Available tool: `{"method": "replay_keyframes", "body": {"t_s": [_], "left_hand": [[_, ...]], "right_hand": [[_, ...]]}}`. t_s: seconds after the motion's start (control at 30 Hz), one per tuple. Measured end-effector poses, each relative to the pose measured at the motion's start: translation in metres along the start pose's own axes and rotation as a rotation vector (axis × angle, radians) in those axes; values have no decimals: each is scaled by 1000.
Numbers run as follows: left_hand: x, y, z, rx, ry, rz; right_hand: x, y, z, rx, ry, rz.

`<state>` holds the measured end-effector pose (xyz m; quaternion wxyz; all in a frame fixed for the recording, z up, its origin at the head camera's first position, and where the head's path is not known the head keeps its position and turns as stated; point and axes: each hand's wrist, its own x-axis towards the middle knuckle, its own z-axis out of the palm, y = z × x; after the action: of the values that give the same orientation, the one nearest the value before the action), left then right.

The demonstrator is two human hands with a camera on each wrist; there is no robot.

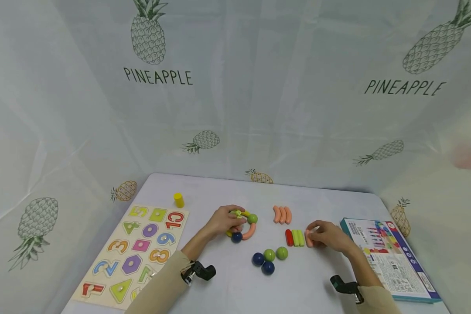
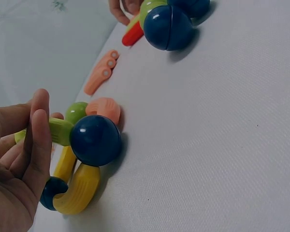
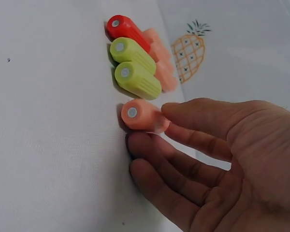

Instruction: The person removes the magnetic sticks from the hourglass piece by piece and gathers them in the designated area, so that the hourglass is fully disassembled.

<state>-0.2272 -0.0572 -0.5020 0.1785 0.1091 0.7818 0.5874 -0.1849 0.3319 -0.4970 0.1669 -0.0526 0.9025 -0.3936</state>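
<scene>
Pinching an orange stick (image 3: 139, 116) between thumb and fingers, the right hand (image 1: 327, 236) is right of the red stick (image 1: 289, 238). The left hand (image 1: 224, 219) grips a green stick (image 2: 61, 131) at the ring (image 1: 250, 232), left of the red stick. Two more green sticks (image 1: 296, 238) lie just right of the red stick, four balls (image 1: 269, 256) in front, three more orange sticks (image 1: 283, 215) behind.
</scene>
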Motion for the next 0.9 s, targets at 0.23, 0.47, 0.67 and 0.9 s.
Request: {"method": "replay_keyframes", "body": {"t_s": [0.23, 0.47, 0.67, 0.9], "left_hand": [[-1, 2, 0, -10, -6, -9], [-2, 2, -1, -7, -6, -16], [-2, 3, -1, -5, -8, -18], [-3, 3, -2, -15, -8, -12]], "right_hand": [[4, 2, 3, 9, 20, -8], [7, 1, 7, -17, 55, 3], [8, 0, 8, -9, 47, -5], [13, -3, 9, -54, 93, -5]]}}
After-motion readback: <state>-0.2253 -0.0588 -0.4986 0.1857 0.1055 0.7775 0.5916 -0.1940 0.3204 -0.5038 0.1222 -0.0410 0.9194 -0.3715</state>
